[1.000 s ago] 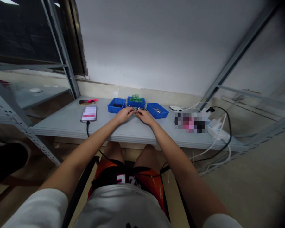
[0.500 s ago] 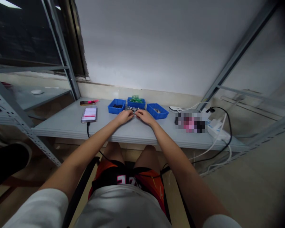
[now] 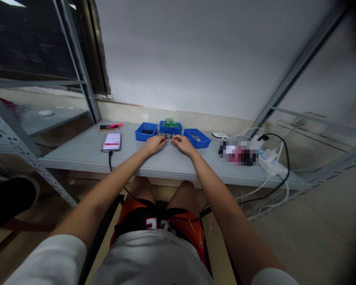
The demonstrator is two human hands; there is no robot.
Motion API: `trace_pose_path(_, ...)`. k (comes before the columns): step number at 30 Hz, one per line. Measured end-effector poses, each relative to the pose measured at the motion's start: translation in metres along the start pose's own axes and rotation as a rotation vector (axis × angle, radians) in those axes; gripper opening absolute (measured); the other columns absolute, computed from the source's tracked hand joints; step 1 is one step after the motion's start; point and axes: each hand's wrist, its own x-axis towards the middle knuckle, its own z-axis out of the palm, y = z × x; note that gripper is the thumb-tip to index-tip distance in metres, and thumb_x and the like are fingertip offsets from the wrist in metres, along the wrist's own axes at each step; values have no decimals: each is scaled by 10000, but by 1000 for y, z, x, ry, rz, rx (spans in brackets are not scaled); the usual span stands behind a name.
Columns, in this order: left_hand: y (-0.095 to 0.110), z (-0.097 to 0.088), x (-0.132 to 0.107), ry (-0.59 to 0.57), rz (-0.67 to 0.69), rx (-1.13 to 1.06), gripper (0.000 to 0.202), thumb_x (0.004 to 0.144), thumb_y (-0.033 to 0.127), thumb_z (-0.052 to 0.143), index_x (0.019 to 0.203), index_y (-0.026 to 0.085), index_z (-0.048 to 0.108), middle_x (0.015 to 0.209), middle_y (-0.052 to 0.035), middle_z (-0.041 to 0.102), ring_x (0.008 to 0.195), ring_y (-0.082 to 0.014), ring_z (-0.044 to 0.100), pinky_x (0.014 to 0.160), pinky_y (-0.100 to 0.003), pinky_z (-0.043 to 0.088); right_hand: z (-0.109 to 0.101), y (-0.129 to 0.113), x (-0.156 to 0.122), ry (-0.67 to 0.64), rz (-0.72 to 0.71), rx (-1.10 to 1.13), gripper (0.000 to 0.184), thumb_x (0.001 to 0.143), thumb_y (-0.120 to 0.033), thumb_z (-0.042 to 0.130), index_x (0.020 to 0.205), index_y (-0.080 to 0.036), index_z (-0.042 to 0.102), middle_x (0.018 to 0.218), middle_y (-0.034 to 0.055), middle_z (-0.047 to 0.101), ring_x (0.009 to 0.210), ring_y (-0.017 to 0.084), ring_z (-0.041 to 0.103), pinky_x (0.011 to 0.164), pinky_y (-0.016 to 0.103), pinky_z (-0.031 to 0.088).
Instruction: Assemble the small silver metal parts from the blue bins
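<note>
Left arm (image 3: 95, 206): extended forward, running up and to the right from the lower left of the view. Right arm (image 3: 224, 198): extended forward, running up and to the left from the lower right. The two converge near the centre line; both elbows are only slightly bent. Left wrist (image 3: 146, 150) and right wrist (image 3: 193, 154) are nearly level with each other. Left grip (image 3: 156, 144): back of hand visible, fingers bent inward to the right. Right grip (image 3: 182, 143): back of hand visible, fingers bent inward to the left. Fingertips: opposed, near each other; closure too small to determine.
</note>
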Motion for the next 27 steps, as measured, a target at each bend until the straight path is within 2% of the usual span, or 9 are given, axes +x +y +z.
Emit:
trace_pose_path(3,-1,0,1,20,15,-19,282,929,331,429,984,186,664,936,-79,697,872,-211,628,727,-269,452,-2,3,1,-5,9,-3,251,794,-389,562,835,-156,644,680,3,610,644,132,536,642,254,409)
trace_pose_path(6,-3,1,3,40,50,-45,288,931,329,426,991,189,670,959,-72,693,884,-207,620,742,-273,454,-4,6,1,-25,10,-25,218,765,-351,607,829,-155,676,773,27,665,721,147,572,718,274,431)
trace_pose_path(9,-4,3,3,65,112,-60,284,927,322,438,1009,188,675,992,-68,686,919,-201,608,788,-277,459,-3,7,1,-84,7,-72,167,720,-288,662,813,-156,703,842,39,698,779,158,594,774,288,441)
trace_pose_path(12,-3,3,3,83,171,-56,285,925,330,450,1021,186,676,998,-71,675,937,-195,598,815,-277,463,-2,6,0,-148,-8,-108,131,710,-246,671,799,-159,714,816,31,704,770,157,595,765,282,445)
trace_pose_path(18,1,0,0,120,161,-47,263,916,315,473,1019,195,682,1022,-68,657,932,-189,597,792,-266,468,0,1,-2,-170,-7,-135,124,740,-232,642,811,-157,710,817,30,703,758,149,590,774,278,437)
trace_pose_path(22,1,-2,1,129,100,-22,279,920,331,462,1000,190,689,993,-75,657,907,-193,600,768,-269,468,0,1,-3,-126,1,-140,150,769,-256,608,833,-154,697,843,38,698,768,151,586,774,278,433)
trace_pose_path(27,0,-2,1,95,-1,23,280,914,326,457,989,201,696,993,-77,673,907,-211,616,739,-273,463,-3,1,0,49,-9,-119,193,794,-305,572,856,-151,670,838,39,683,756,149,573,769,278,430)
